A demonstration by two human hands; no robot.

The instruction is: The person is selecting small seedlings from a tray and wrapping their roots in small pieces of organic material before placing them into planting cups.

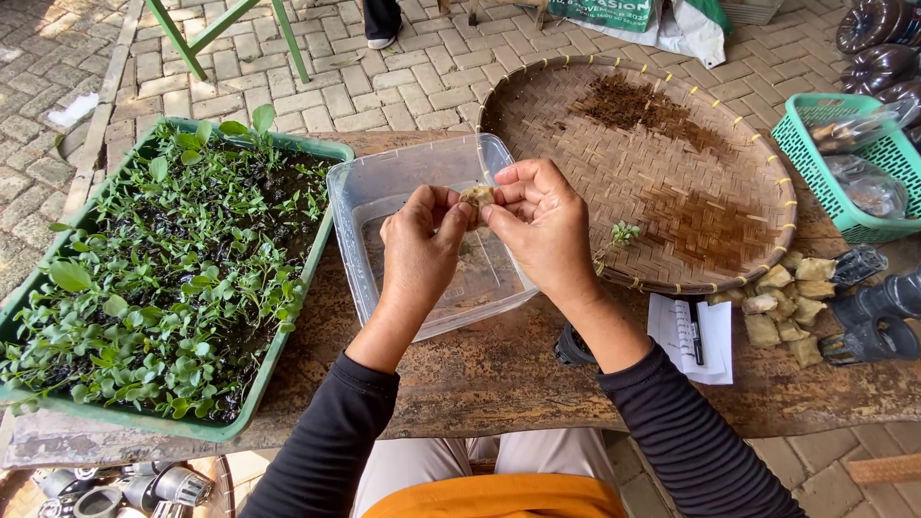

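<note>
Spanning the width of the view, a weathered wooden table (499, 374) sits on brick paving; its near edge is partly hidden by the person's knees and black sleeves. Largest item on it: green seedling tray (58, 408), packed with small leafy plants in dark soil, its left corner overhanging the table edge. Round woven bamboo tray (576, 105) at the right rear, two patches of brown fibre on it; its far rim juts past the table. A single loose seedling (624, 233) lies at its near rim, partly behind the right hand. Clear plastic tub (384, 192) between the two trays, touching the green one; contents hard to make out through the hands. Turquoise basket (815, 158) at far right, cut off by the frame, holding bagged items that cannot be identified. White paper with a pen (693, 336) near the right forearm, and beside it a heap of small tan cubes (787, 302) and black pots, partly cropped.

Left hand (417, 254) and right hand (545, 225) meet above the tub; fingertips of both are pinched closed on one small tan cube (477, 197), mostly covered by the fingers. Bare tabletop is open only along the near edge, in front of the tub.
</note>
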